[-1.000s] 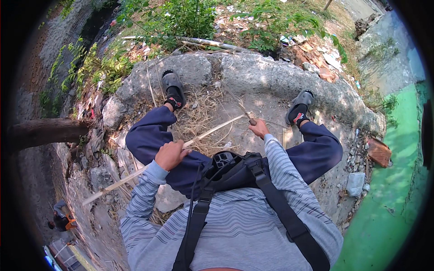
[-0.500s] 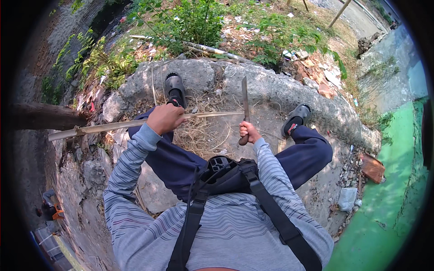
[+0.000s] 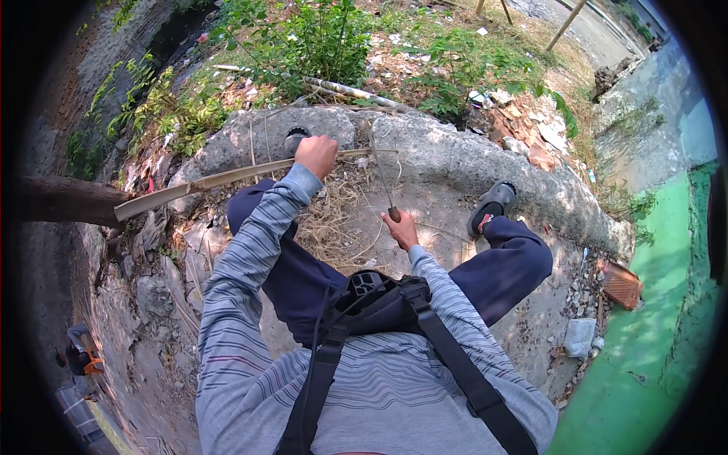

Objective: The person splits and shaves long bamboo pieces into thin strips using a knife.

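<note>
A long split bamboo strip point(image 3: 220, 179) runs from the left across my left leg toward the stone edge in front. My left hand point(image 3: 316, 155) is closed around it, over my left shoe. In my right hand point(image 3: 402, 230) is the brown handle of a machete point(image 3: 383, 176). Its narrow blade points away from me and leans slightly left, meeting or crossing the strip's thin right end. Whether the blade touches the strip I cannot tell.
Dry fibre shavings point(image 3: 330, 224) lie on the ground between my legs. A rough concrete ledge point(image 3: 447, 148) curves ahead, with plants point(image 3: 326, 45) and litter beyond. A broken terracotta tile point(image 3: 622, 284) lies by the green wall point(image 3: 667, 303). A dark trunk point(image 3: 68, 199) stands left.
My left hand has moved forward and right, carrying the bamboo strip with it. The machete has tilted left and come edge-on, and my right hand has shifted slightly left.
</note>
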The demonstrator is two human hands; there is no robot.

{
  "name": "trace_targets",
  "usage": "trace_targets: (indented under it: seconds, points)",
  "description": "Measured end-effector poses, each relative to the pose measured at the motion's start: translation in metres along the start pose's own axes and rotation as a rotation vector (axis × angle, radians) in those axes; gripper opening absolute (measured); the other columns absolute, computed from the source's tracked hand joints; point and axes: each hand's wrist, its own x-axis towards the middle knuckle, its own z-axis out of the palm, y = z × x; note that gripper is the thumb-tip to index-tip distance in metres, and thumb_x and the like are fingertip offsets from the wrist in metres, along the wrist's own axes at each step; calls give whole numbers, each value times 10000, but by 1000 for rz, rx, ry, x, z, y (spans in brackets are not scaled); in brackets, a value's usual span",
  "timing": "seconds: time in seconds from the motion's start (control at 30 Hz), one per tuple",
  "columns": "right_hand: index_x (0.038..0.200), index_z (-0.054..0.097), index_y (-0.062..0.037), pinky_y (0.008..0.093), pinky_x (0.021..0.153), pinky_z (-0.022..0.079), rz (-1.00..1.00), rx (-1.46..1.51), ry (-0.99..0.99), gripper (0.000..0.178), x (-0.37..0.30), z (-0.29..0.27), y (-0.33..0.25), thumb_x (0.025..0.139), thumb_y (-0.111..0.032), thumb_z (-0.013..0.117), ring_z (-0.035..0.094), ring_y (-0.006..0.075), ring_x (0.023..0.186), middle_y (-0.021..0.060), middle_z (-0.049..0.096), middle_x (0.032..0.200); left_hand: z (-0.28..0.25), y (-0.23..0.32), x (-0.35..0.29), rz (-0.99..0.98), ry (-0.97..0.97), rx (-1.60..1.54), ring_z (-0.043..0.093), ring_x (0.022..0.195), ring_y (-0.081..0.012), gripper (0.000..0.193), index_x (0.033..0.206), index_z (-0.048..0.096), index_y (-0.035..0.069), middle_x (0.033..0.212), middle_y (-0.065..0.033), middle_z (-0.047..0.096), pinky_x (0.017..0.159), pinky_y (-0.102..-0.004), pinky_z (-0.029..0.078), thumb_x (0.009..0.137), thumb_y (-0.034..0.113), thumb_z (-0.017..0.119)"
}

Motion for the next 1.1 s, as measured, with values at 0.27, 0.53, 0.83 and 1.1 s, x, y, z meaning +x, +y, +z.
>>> trace_targets:
  seconds: [0.27,0.53,0.83,1.1]
  points:
    - [888,613,-9,305,440,419,246,149,6,530,21,0,23,960,-531,561,507,121,446,22,505,570,2,-6,29,-113,-82,-63,720,814,-354,119,781,732,27,884,-208,716,700,-435,586,739,104,652]
    - [931,637,32,424,574,511,233,20,29,591,75,1,9,975,-542,502,673,322,633,199,647,724,6,24,28,-109,22,-75,716,749,-332,67,738,714,42,808,-169,705,658,-426,574,731,90,667]
    - [884,610,-2,349,451,437,-124,-470,362,540,118,0,101,997,-515,484,567,172,477,91,552,603,-15,42,44,-74,-12,-208,706,755,-364,123,739,698,13,784,-202,689,665,-442,575,677,118,686]
    - [948,463,-101,262,419,323,686,962,-132,538,106,-14,52,970,-638,444,349,84,444,-35,372,604,-4,66,44,-59,-107,-387,695,747,-408,203,748,704,2,755,-242,673,682,-477,572,735,201,668]
